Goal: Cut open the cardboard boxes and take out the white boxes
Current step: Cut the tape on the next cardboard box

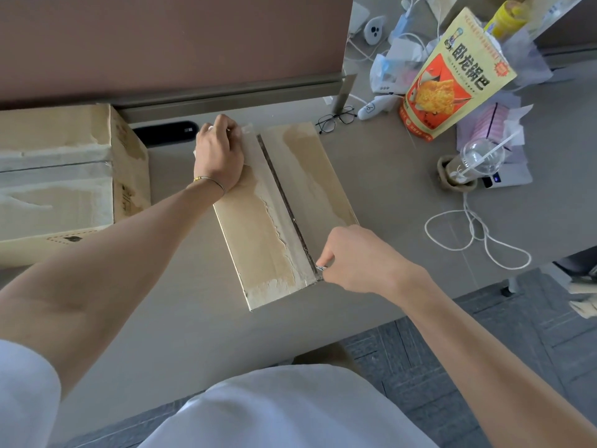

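A long flat cardboard box lies on the grey desk in the middle, its top flaps meeting at a dark seam that runs its length. My left hand grips the box's far left corner, fingers curled over the edge. My right hand pinches a small cutter at the near end of the seam. A bigger taped cardboard box stands at the left. No white boxes are visible.
Glasses lie behind the box. To the right are a tall snack bag, a plastic cup with a straw, a white cable and loose papers. A partition wall runs along the back.
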The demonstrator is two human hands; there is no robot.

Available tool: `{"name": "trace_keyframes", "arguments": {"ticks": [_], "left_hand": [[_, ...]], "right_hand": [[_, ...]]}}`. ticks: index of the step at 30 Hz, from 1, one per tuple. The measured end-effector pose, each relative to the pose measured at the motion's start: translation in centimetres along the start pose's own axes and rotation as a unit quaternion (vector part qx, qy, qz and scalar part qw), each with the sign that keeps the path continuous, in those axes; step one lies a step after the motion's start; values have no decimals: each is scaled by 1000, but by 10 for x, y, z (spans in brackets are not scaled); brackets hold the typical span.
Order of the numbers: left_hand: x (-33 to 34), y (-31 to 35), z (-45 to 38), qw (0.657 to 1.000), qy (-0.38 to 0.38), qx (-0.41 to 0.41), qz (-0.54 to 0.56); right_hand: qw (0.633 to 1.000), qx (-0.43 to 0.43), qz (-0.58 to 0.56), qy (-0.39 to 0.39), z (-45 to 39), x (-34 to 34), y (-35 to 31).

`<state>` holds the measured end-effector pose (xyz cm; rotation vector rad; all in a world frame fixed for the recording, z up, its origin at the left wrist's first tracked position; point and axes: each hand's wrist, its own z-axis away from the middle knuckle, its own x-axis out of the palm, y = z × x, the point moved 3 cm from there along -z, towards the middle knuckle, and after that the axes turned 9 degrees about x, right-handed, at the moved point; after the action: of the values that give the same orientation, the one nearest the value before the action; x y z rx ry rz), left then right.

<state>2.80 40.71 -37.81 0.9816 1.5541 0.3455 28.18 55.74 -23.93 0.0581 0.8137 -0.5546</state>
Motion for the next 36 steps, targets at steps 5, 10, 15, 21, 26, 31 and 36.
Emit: {"name": "trace_keyframes", "arguments": {"ticks": [5, 10, 15, 21, 26, 31, 36], "left_hand": [[0, 0, 0, 1000, -1, 6, -9], [-2, 1, 0, 1000, -4, 4, -13], [-3, 5, 2, 1000, 2, 12, -18], [-5, 12, 4, 997, 7, 41, -60], [-8, 22, 11, 981, -26, 72, -181], [-4, 56, 60, 975, -43, 59, -210], [0, 81, 130, 982, -50, 42, -175]], "right_hand": [[1000, -17, -3, -9, 4, 0, 3], [999, -31, -17, -10, 7, -5, 5], [998, -37, -12, -40, 9, -6, 14], [995, -52, -51, -64, 9, -15, 28], [988, -90, -126, -6, -1, -45, 51], [970, -46, -195, 135, -62, -50, 96], [967, 24, -183, 175, -141, -20, 139]]}}
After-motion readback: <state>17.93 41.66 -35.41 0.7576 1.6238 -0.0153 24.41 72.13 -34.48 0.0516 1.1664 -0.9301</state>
